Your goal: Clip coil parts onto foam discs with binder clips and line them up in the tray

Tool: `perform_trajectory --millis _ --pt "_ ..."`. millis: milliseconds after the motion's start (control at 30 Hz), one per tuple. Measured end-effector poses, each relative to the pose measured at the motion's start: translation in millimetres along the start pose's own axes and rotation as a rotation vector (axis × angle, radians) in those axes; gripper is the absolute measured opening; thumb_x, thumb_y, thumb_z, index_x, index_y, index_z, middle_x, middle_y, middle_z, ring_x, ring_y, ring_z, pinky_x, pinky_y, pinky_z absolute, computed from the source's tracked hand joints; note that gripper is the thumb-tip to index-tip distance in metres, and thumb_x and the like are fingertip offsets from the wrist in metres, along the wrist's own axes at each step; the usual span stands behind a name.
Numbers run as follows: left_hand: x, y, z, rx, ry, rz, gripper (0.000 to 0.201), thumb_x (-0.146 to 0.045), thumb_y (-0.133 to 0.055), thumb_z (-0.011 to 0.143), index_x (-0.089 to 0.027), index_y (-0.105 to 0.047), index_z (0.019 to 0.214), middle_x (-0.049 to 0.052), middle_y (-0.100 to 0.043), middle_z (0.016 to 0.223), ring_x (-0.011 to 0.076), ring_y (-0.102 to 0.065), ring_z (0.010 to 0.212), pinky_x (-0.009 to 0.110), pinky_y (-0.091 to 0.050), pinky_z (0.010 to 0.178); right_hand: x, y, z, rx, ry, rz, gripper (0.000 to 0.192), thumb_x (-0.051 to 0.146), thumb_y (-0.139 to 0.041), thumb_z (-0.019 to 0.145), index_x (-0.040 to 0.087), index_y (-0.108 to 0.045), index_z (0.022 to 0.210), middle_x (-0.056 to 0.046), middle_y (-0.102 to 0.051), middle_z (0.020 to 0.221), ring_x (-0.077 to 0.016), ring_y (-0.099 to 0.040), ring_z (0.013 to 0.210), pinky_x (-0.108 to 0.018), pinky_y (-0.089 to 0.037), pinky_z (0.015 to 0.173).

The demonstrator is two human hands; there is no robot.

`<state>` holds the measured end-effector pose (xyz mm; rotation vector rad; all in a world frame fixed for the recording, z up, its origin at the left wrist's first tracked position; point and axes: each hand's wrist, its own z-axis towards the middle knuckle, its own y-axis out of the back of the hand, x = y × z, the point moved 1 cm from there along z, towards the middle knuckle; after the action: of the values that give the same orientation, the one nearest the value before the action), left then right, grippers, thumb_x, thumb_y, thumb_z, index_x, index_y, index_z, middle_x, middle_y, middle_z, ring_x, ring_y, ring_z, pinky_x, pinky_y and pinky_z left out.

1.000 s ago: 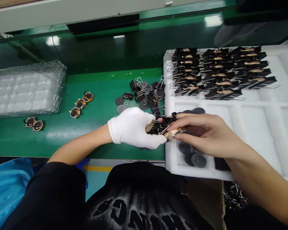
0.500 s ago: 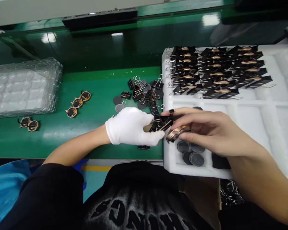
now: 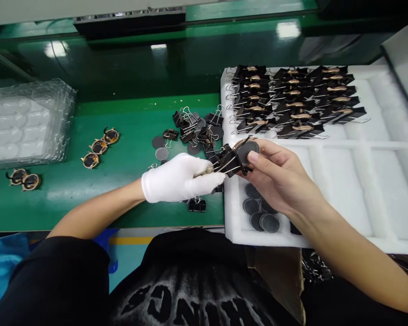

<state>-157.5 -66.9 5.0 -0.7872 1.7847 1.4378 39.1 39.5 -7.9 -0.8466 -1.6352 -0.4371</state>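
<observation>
My left hand (image 3: 177,179), in a white glove, is closed on the wire handles of a black binder clip (image 3: 231,164). A small pale rounded bit (image 3: 209,169) shows between the gloved fingers; I cannot make out what it is. My bare right hand (image 3: 280,174) grips a gold-rimmed watch case (image 3: 237,145), and its thumb presses a dark round disc (image 3: 247,152) against the case. The clip's jaws meet the left edge of case and disc; how far they reach around is hidden. Loose binder clips (image 3: 188,127) and grey discs (image 3: 162,154) lie beyond my left hand.
A white foam tray (image 3: 229,217) on the right holds rows of clipped gold cases (image 3: 295,104) and several dark discs (image 3: 269,222). Gold watch cases (image 3: 99,146) lie on the green table (image 3: 129,108). Clear plastic trays (image 3: 27,127) are stacked at the left.
My right hand has turned the watch case so that the disc faces up, with the thumb on it. The clip in my left hand has come to the case's edge. The view has shifted slightly.
</observation>
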Motion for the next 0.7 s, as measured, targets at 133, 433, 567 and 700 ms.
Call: perform_trajectory --millis 133,433,567,700 --pt "3 -2.8 0 0.028 0.023 -0.005 0.051 -0.055 -0.050 0.099 -0.020 -0.047 0.062 -0.006 -0.044 0.051 0.0078 -0.038 0.048 0.025 -0.033 0.051 -4 -5 -2 -0.038 0.029 -0.034 0.036 0.055 -0.084 0.083 0.029 -0.070 0.105 -0.004 -0.076 0.107 -0.0235 -0.073 0.099 -0.043 -0.063 0.088" --pt "2 27.8 2 0.033 0.012 0.281 0.051 -0.056 -0.037 0.104 -0.020 -0.063 0.080 0.000 -0.061 0.066 0.0127 -0.054 0.059 0.027 -0.040 0.061 -5 -9 -2 -0.148 0.059 0.211 0.019 0.036 -0.086 0.084 0.030 -0.077 0.100 0.002 -0.074 0.100 -0.0132 -0.069 0.088 -0.027 -0.063 0.080" --pt "38 68.8 5 -0.235 0.247 0.752 0.039 -0.060 -0.058 0.093 -0.023 -0.069 0.097 0.005 -0.070 0.078 0.0215 -0.063 0.073 0.032 -0.039 0.064 0 -1 5 -0.212 0.024 0.373 0.018 0.037 -0.088 0.081 0.028 -0.078 0.093 0.002 -0.072 0.096 -0.0123 -0.067 0.084 -0.024 -0.062 0.073" --pt "68 87.4 9 -0.173 0.257 0.922 0.033 -0.053 -0.060 0.091 -0.023 -0.064 0.078 0.006 -0.061 0.069 0.0238 -0.060 0.070 0.035 -0.033 0.064 0 4 9 -0.195 -0.155 0.462 0.023 0.037 -0.093 0.073 0.028 -0.076 0.087 0.001 -0.073 0.099 -0.0149 -0.068 0.085 -0.026 -0.064 0.071"
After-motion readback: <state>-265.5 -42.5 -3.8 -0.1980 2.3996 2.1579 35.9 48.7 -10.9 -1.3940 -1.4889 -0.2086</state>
